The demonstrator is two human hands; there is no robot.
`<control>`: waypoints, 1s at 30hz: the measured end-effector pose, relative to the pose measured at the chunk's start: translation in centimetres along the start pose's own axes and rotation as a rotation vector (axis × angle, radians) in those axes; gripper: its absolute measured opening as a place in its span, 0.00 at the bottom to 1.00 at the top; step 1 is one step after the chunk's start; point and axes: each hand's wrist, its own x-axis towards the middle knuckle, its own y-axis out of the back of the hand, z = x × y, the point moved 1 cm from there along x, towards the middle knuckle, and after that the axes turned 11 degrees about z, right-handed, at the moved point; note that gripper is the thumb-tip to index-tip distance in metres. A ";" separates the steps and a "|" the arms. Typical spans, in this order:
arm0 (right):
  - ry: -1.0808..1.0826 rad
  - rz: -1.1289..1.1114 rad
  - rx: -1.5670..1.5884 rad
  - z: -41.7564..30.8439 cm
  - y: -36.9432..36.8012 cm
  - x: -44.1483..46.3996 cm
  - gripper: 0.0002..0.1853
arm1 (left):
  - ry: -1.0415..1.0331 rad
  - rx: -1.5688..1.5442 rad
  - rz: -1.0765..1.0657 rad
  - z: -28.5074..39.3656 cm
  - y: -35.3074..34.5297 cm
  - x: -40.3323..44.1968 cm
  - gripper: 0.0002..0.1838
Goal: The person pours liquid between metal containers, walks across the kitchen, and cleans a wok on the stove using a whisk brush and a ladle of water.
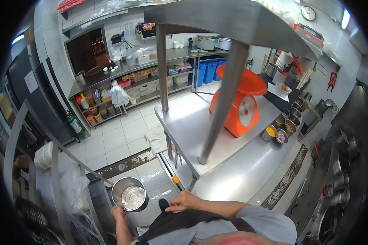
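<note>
My left hand (118, 213) grips a deep stainless steel pot (129, 190) by its near rim, low on the left. The pot's mouth tilts up toward me, and its shiny inside shows no food that I can make out. In front of my dark apron (167, 224) is my right hand (184, 202), its fingers loosely curled together with nothing visible in them. A yellow-ended tool (176, 179) lies just beyond that hand, by the side of the steel counter (180, 108).
An orange dial scale (241, 108) stands on the counter behind a steel post (225, 106). Small metal tubs (270, 132) of ingredients line its right side. A metal rack (57, 179) with plastic bags is close on my left. White floor tiles (114, 139) stretch toward the back shelves.
</note>
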 end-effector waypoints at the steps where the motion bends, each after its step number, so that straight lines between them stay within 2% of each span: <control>1: -0.003 0.004 -0.007 0.7 -0.3 1.0 0.20 | 0.015 0.028 -0.016 0.9 -1.1 1.1 0.04; 4: -0.071 -0.014 0.004 3.0 -2.1 4.1 0.17 | 0.033 0.073 -0.061 3.0 -5.1 6.3 0.04; 7: -0.226 -0.045 -0.088 4.8 -2.8 7.3 0.15 | -0.023 -0.004 -0.146 4.6 -9.5 13.2 0.04; 8: -0.246 0.038 -0.107 5.8 -3.1 8.6 0.14 | -0.008 -0.014 -0.146 5.9 -11.7 14.9 0.04; 9: -0.276 0.105 -0.111 6.8 -3.6 9.4 0.13 | -0.187 0.130 -0.167 5.8 -13.4 18.7 0.06; 10: -0.250 0.149 -0.169 8.6 -4.2 9.7 0.11 | -0.238 0.190 -0.145 5.2 -15.3 22.4 0.08; 11: -0.581 0.173 -0.130 7.6 -4.2 11.8 0.10 | -0.320 0.272 -0.126 9.3 -16.2 20.7 0.09; 12: -0.596 0.259 -0.113 8.6 -4.8 12.6 0.11 | -0.283 0.165 -0.180 12.2 -17.2 20.0 0.11; 14: -0.645 0.237 -0.200 9.2 -5.5 15.1 0.12 | -0.204 -0.022 -0.224 13.5 -20.1 23.8 0.11; 15: -0.691 0.203 -0.194 9.4 -6.0 16.2 0.11 | -0.302 0.067 -0.177 15.8 -20.7 24.4 0.07; 17: -0.729 0.141 -0.177 10.9 -7.9 17.6 0.11 | -0.307 0.115 -0.185 20.9 -21.9 25.4 0.05; 19: -0.862 0.199 -0.057 13.3 -9.6 18.2 0.12 | -0.279 0.069 -0.204 23.5 -23.9 29.1 0.09; 21: -0.903 0.194 -0.021 16.5 -11.3 18.5 0.13 | -0.234 0.017 -0.192 25.9 -26.3 33.3 0.12; 23: -0.926 0.155 -0.032 18.6 -12.2 21.9 0.16 | -0.139 -0.227 -0.250 28.4 -28.1 36.8 0.13; 26: -0.968 0.145 0.066 23.5 -13.2 26.2 0.16 | -0.136 -0.242 -0.134 32.4 -28.0 39.0 0.12; 27: -1.095 0.050 0.034 25.0 -13.1 28.3 0.18 | -0.137 -0.222 -0.107 33.1 -27.7 40.5 0.10; 28: -1.115 0.014 0.051 27.6 -13.5 30.0 0.19 | -0.136 -0.209 -0.079 33.9 -27.0 42.3 0.08; 30: -1.013 -0.006 -0.041 32.2 -14.7 34.9 0.19 | -0.114 -0.129 0.044 34.9 -25.2 45.0 0.09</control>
